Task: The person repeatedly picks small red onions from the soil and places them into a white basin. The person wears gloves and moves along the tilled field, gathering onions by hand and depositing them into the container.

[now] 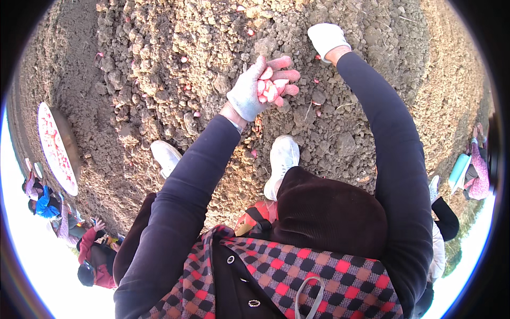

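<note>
My left hand (261,87), in a white knit glove with pink-coated fingers and palm, is turned palm up above the soil. Several pinkish garlic cloves (271,91) lie in that palm. Farther right and forward, my right hand (327,40) reaches down to the cloddy soil (215,52) in a white glove. Its back faces the camera, and its fingers are hidden beneath it. Single cloves sit spaced out on the ground, among them one clove (250,32) ahead of my left hand and another clove (197,114) to its left.
A wide white basin (73,187) of cloves stands on the soil at far left. My white shoes (283,159) are planted among the clods, with an orange-red object (257,217) below me. Several people crouch at lower left; another person (478,171) is at right beside a pale-blue container (460,171).
</note>
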